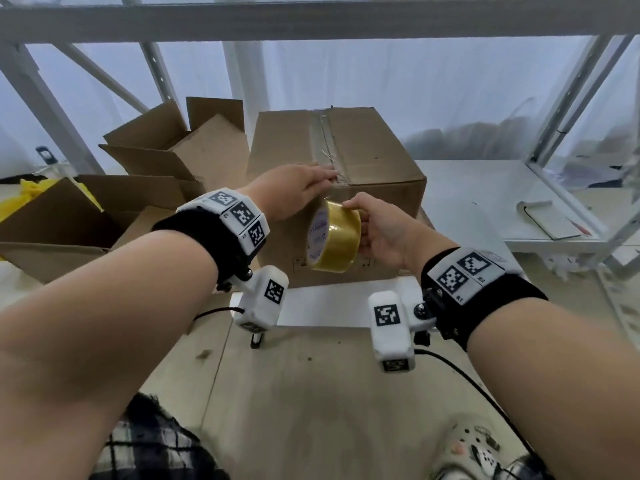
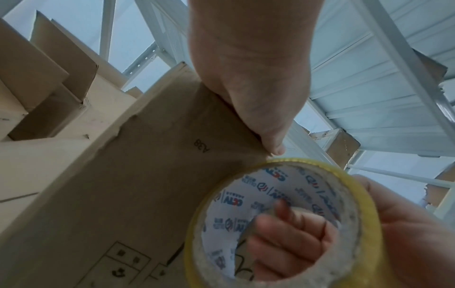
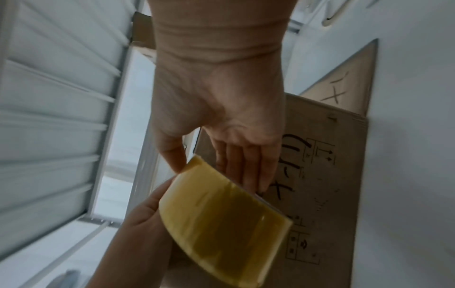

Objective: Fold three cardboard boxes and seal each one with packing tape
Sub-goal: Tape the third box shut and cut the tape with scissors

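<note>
A closed cardboard box [image 1: 374, 150] stands in the middle, with clear tape along its top seam. My left hand [image 1: 294, 190] lies flat on the box's near top edge at the seam, fingers straight; the left wrist view shows its thumb [image 2: 273, 144] against the box's front face [image 2: 147, 175]. Just below it, in front of that face, my right hand [image 1: 381, 230] grips a yellow tape roll [image 1: 334, 237]. Its fingers [image 2: 290, 233] curl inside the roll's core [image 2: 246, 204]. In the right wrist view the right hand [image 3: 221, 97] reaches onto the roll [image 3: 221, 224], with the left hand [image 3: 138, 224] beside it.
Two open cardboard boxes [image 1: 173, 150] [image 1: 69, 220] stand to the left, with a yellow bag [image 1: 31, 195] behind them. White metal rack posts [image 1: 45, 98] frame the scene. A white shelf [image 1: 467, 188] runs to the right and bears a flat white thing [image 1: 547, 220]. My shoe [image 1: 474, 448] is below.
</note>
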The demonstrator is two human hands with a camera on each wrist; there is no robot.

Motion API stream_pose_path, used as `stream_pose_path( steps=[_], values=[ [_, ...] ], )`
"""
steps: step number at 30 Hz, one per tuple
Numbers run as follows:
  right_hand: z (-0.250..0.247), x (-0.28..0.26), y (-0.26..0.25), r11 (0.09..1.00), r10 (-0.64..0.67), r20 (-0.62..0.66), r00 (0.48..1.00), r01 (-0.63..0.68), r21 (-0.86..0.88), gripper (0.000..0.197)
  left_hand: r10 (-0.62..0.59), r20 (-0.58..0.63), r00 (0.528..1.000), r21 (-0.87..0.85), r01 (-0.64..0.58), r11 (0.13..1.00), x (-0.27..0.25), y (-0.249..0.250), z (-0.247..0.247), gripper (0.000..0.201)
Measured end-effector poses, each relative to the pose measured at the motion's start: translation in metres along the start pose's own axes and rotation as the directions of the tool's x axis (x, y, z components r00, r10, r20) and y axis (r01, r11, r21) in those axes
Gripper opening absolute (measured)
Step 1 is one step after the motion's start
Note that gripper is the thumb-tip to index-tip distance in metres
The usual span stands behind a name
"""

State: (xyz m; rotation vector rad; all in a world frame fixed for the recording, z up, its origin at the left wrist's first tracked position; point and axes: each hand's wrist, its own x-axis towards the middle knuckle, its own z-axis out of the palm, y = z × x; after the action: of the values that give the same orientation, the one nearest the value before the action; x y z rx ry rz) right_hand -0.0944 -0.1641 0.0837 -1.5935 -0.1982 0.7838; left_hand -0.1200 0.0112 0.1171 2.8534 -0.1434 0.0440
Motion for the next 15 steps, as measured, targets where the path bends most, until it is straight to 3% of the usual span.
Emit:
stream_pose_path(
  steps=[3, 11, 15],
  values=[
    [-0.001, -0.009, -0.010, 0.999, 0.008, 0.052, 0.999, -0.006, -0.043, 0.024, -0.045, 0.000, 0.999, -0.010, 0.045, 0.999, 0.001, 0.000, -0.001, 0.040],
    [0.005, -0.033, -0.051, 0.917, -0.014, -0.120, 0.993, -0.035, -0.397, 0.021, -0.057, 0.032, 0.998, -0.006, 0.057, 0.998, -0.002, 0.007, -0.003, 0.041],
    [0.010, -0.032, -0.035, 0.919, 0.036, -0.158, 0.987, -0.095, -0.382, 0.029, -0.042, 0.019, 0.999, -0.007, 0.042, 0.999, -0.002, 0.004, 0.001, 0.041]
  ],
)
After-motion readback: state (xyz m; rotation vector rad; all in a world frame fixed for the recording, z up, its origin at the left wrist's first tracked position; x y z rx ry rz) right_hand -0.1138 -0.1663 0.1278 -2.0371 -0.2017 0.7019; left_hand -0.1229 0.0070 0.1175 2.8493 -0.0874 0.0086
